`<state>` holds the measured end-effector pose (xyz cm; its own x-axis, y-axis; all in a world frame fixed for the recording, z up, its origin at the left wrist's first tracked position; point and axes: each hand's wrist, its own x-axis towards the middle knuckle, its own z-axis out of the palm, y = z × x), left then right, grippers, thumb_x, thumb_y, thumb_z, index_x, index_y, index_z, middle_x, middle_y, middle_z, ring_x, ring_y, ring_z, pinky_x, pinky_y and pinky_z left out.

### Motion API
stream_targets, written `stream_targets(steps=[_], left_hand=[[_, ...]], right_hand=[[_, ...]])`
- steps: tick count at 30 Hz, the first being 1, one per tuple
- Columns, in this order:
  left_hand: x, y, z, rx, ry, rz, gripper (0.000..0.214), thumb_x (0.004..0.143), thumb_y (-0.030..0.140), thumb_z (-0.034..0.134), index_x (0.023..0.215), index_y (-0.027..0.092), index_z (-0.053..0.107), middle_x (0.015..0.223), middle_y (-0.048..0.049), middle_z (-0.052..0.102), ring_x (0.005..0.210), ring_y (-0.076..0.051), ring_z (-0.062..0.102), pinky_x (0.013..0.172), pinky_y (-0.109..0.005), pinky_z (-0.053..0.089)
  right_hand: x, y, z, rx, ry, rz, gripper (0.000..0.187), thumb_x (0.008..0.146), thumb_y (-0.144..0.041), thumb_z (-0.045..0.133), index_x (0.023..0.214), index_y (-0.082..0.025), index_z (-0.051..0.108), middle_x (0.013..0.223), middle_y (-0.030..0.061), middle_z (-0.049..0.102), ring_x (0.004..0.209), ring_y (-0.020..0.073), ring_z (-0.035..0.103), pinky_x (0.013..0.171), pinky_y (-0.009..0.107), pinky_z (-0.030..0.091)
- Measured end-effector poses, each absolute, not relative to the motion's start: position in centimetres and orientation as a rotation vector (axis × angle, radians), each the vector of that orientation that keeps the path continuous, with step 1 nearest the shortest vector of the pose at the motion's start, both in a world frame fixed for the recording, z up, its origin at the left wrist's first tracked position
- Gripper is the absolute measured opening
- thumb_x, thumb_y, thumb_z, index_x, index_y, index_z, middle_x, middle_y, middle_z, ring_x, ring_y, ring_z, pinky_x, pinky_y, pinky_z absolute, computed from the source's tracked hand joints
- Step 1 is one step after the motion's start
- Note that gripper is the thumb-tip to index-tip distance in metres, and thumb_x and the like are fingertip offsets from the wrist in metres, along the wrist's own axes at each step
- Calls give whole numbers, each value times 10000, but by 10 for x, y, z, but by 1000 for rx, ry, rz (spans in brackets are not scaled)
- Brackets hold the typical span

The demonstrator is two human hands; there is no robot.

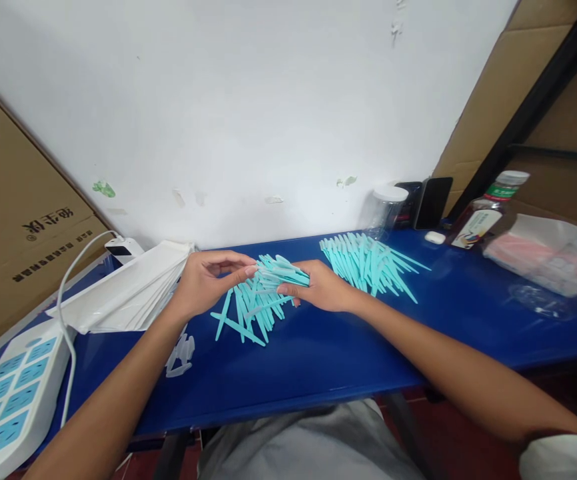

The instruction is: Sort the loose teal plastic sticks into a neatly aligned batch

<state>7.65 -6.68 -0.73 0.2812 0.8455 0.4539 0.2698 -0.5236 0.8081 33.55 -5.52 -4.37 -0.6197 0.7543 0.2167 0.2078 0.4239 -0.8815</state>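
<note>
My right hand (326, 287) is closed round a bunch of slim teal plastic sticks (281, 273) with translucent covers at their flat ends. My left hand (213, 280) has thumb and forefinger pinched together at the left end of that bunch; what is between them is too small to make out. Beneath both hands lies a loose, crisscrossed heap of the same teal sticks (253, 313). To the right of my right hand, a second pile of teal sticks (368, 263) is laid out in a rough fan. Small translucent plastic caps (181, 353) lie below my left wrist.
White plastic sleeves (123, 290) are stacked at left, near a power strip (13, 393) with a white cable. A lidded clear jar (386, 207), a phone (433, 203), a bottle (486, 210) and a pink-filled bag (538, 257) stand at right. A white wall (248, 120) borders the blue table (318, 360).
</note>
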Motion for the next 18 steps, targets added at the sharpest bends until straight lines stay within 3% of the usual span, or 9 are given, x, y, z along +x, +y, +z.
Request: stream_targets(steps=[7,18], left_hand=[[74,-63,-9,1919,1028,1255,227,792,358,854,892,157,820,802,-80,795,688,-207,750,654,-314,650],[76,-62,-10,1873,1049,1297,249,827,367,828,948,151,811,761,-68,784,671,-186,742,626,-282,628]], right_hand=[[336,-56,-42,-796,-2085,1189,442,902,-610,661,950,-171,686,754,21,692,628,185,684,606,276,536],[336,-56,-43,-805,-2072,1161,433,906,-600,664,909,-166,660,671,-1,662,608,183,668,594,267,511]])
